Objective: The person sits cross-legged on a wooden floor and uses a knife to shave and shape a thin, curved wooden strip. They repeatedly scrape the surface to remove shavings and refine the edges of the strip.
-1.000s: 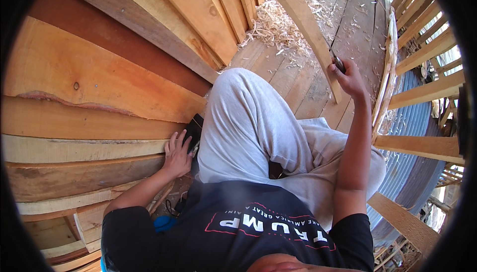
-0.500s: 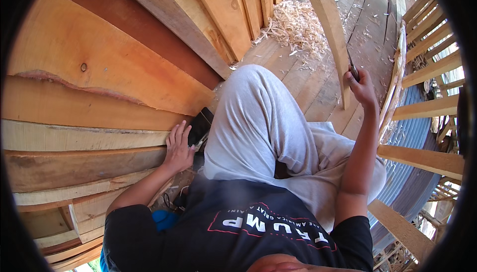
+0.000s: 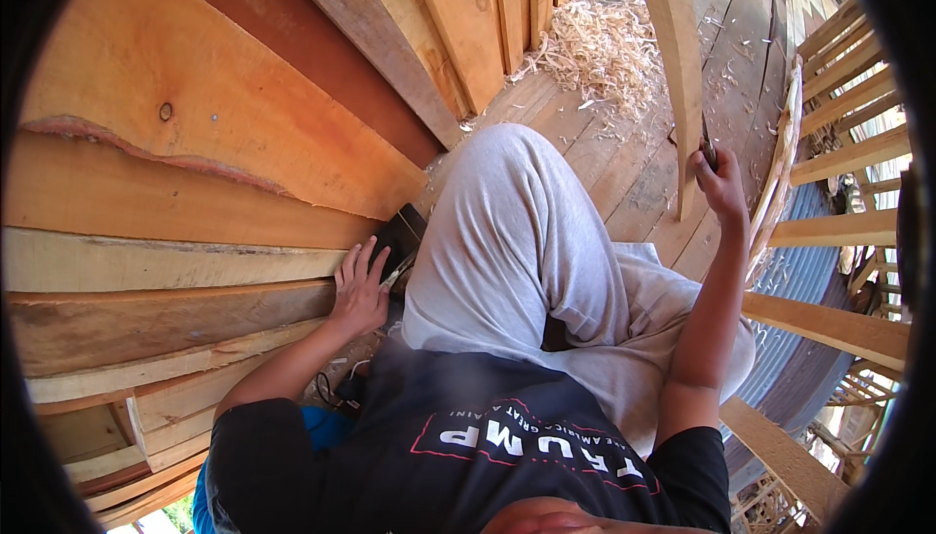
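Head view, beam (image 3: 685, 85), plank floor (image 3: 616, 165), shavings (image 3: 606, 51), board wall (image 3: 127, 183)

bright daylight, black fisheye rim

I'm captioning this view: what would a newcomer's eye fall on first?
Likely the pale heap of wood shavings on the plank floor, near the top. Next, the raised grey-trousered knee in the middle, and right of it the right hand gripping a dark-handled tool beside a long wooden beam.
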Tool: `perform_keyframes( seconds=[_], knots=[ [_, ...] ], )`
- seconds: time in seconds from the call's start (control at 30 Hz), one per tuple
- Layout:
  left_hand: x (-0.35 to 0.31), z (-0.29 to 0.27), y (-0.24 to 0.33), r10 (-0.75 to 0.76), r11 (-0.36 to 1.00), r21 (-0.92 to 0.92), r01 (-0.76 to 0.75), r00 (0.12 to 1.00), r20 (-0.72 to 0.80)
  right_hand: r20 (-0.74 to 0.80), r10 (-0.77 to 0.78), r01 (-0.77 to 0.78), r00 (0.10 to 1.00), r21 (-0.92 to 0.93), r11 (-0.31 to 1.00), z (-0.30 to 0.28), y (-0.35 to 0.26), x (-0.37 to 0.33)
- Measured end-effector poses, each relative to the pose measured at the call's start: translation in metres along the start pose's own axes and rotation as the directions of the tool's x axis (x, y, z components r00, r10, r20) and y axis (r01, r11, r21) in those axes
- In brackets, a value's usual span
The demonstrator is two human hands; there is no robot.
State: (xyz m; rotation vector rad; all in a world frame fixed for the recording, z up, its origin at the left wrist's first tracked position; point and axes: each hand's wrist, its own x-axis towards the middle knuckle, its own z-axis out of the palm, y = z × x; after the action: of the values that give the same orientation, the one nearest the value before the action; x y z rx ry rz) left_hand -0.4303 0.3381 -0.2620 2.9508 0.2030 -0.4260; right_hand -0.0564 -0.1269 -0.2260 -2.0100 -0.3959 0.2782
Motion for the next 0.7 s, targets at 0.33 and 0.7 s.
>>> perform_keyframes(
  seconds=[0.33,0.7],
  knots=[
    [0.0015,0.001,0.0,-0.006,0.997,-0.072,-0.001,0.996,-0.092,0.0,0.011,-0.011,1.0,0.022,1.0,0.0003,0.0006,-0.0002],
    [0.0012,0.0092,-0.0037,0.032,0.998,-0.058,-0.04,0.991,-0.131,-0.011,0.012,-0.012,1.0,0.03,0.999,0.0031,-0.0032,-0.0019]
  ],
)
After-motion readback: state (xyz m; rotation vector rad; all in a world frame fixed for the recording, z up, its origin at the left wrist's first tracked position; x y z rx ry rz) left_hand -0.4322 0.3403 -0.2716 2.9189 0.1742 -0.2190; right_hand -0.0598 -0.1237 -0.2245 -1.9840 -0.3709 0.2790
